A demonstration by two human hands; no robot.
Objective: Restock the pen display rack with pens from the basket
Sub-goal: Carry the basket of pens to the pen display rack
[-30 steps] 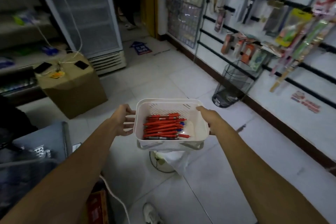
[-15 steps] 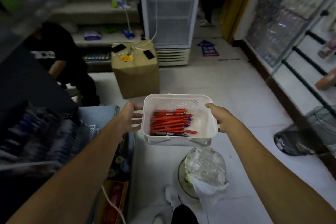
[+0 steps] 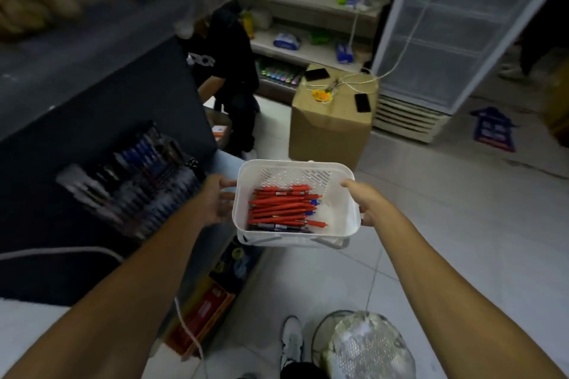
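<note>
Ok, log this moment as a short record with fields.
carried: white basket, above the floor
contents: red pens, piled side by side
left hand: fingers against the basket's left wall
right hand: thumb over the right rim, holding it
rack: pen display rack to the left, blurred
progress: no pen in hand yet

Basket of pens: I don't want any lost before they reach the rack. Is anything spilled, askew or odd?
Nothing stands out. The white basket sits roughly level between the left hand and right hand; the red pens lie bunched inside toward its left wall, none over the rim, none seen on the floor.
</note>
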